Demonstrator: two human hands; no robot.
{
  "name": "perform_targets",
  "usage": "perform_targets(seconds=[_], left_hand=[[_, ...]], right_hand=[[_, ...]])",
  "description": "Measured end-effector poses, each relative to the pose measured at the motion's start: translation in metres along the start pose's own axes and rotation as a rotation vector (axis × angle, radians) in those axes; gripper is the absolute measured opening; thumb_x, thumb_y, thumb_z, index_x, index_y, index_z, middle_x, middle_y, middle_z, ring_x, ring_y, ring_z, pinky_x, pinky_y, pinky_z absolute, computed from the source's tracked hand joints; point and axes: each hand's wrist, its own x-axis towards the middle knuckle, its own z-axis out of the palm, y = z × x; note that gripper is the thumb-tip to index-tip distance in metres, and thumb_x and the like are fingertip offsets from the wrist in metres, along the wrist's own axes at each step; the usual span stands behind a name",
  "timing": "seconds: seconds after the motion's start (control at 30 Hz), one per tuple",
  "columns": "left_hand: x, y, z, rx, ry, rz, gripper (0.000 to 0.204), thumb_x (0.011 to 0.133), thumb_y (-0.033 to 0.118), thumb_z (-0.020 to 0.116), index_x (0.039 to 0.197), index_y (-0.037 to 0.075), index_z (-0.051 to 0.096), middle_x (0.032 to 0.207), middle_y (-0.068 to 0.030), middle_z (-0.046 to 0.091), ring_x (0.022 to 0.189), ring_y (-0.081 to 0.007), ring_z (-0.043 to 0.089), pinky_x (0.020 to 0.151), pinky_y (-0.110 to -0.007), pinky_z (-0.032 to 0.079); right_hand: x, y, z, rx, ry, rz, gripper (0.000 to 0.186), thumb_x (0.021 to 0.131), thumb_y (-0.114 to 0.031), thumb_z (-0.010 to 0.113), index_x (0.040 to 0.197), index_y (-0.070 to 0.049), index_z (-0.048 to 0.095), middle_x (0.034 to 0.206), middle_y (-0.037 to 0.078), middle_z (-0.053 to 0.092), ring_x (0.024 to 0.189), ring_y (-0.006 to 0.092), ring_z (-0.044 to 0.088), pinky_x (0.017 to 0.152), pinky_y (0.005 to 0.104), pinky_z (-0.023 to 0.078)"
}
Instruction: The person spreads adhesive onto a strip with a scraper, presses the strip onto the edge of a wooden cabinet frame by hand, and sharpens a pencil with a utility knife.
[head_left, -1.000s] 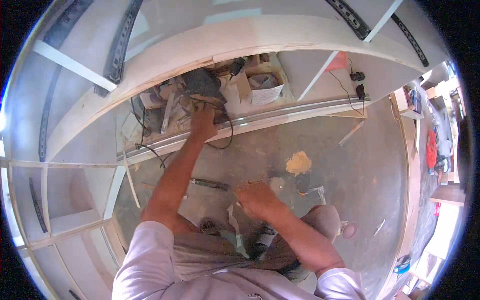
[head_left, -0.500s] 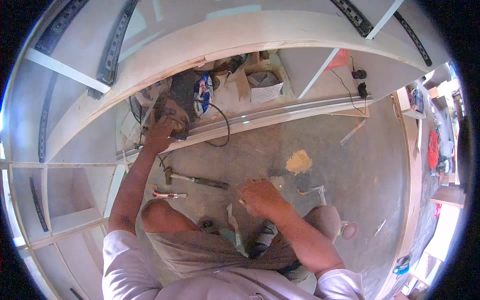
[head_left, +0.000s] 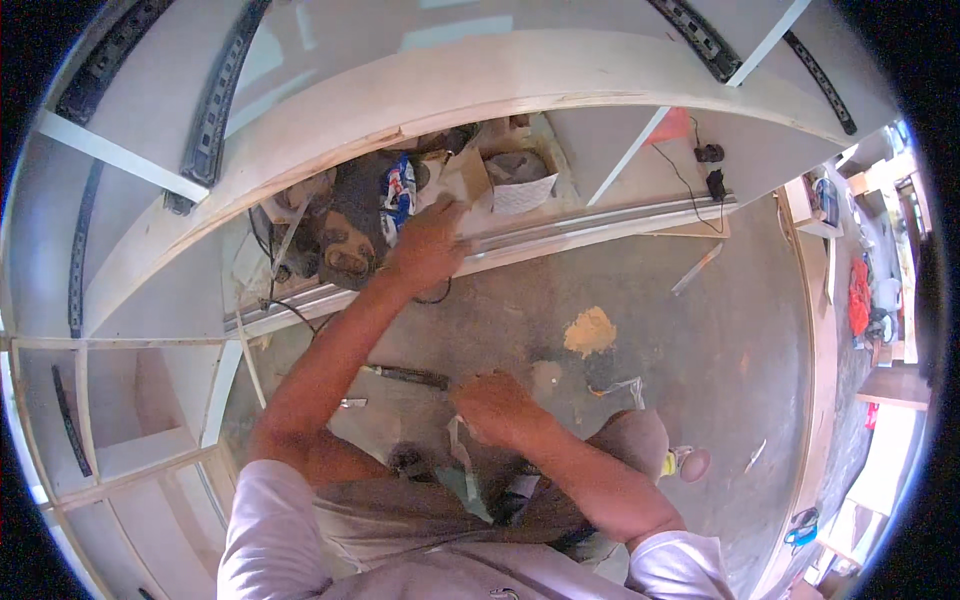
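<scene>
My left hand point(head_left: 430, 245) reaches over the front rail of the low cabinet compartment, fingers stretched out and apart, with nothing visible in them. Its fingertips are nearest a cardboard flap point(head_left: 467, 178) and a blue-and-white packet point(head_left: 398, 195); whether they touch the flap I cannot tell. Closed above my lap is my right hand point(head_left: 495, 408), its fingers curled; what they hold, if anything, is hidden. Beside it on the floor lies a hammer, its dark handle point(head_left: 410, 376) showing and its head hidden by my left forearm. A small piece of the utility knife point(head_left: 352, 402) shows past that forearm.
Inside the compartment are a brown-and-dark cloth bundle point(head_left: 345, 245), an open box point(head_left: 520, 180) and black cables. A metal rail point(head_left: 600, 222) runs along its front. A curved panel edge point(head_left: 560, 70) overhangs it. Tan powder point(head_left: 590, 330) lies on the floor.
My left hand has left the cloth bundle and moved right, toward the cardboard flap and packet. My left forearm now covers the hammer's head. My right hand has shifted slightly left and down.
</scene>
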Motion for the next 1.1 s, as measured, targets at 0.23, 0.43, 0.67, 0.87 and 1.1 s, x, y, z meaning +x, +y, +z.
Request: perform_targets(seconds=[0.23,0.43,0.67,0.87,1.1], left_hand=[[0.067,0.012,0.080,0.063,0.234,0.063,0.045,0.080,0.018,0.072,0.117,-0.001,0.055,0.116,-0.0254,0.060,0.098,-0.0380,0.066,0.080,-0.048,0.054],[0.050,0.001,0.092,0.219,0.151,0.023,0.028,0.081,0.007,0.063,0.107,-0.001,0.055,0.094,-0.0230,0.066,0.075,-0.0380,0.068,0.067,-0.050,0.055],[0.051,0.089,-0.003,0.063,0.117,0.004,0.037,0.082,0.013,0.067,0.113,-0.002,0.053,0.102,-0.0235,0.063,0.084,-0.0383,0.067,0.072,-0.051,0.054],[0.043,0.037,0.063,0.261,0.253,-0.031,0.049,0.079,0.023,0.075,0.117,0.000,0.055,0.111,-0.0189,0.063,0.121,-0.0364,0.053,0.092,-0.053,0.048],[0.063,0.017,0.069,0.484,0.194,0.038,0.032,0.074,0.015,0.072,0.103,0.004,0.066,0.109,-0.0160,0.066,0.113,-0.0347,0.057,0.096,-0.051,0.041]], right_hand=[[0.007,-0.010,-0.019,-0.007,-0.023,0.022,0.023,0.083,-0.015,0.064,0.101,-0.002,0.068,0.097,0.020,0.070,0.092,0.0394,0.069,0.081,0.0507,0.055],[0.002,-0.002,-0.016,0.041,0.005,0.028,0.023,0.085,-0.020,0.064,0.101,-0.004,0.069,0.096,0.021,0.070,0.096,0.0396,0.068,0.082,0.0509,0.054],[0.002,0.010,-0.010,-0.063,-0.012,0.010,0.024,0.084,-0.018,0.064,0.102,-0.002,0.068,0.098,0.021,0.070,0.094,0.0404,0.068,0.084,0.0511,0.054],[0.003,-0.008,0.002,0.046,0.006,-0.045,0.024,0.082,-0.017,0.065,0.101,-0.002,0.068,0.098,0.022,0.070,0.095,0.0387,0.069,0.081,0.0519,0.054],[-0.041,-0.008,-0.022,-0.004,-0.073,0.057,0.026,0.083,-0.017,0.063,0.105,-0.003,0.067,0.104,0.020,0.069,0.099,0.0395,0.068,0.086,0.0521,0.053]])
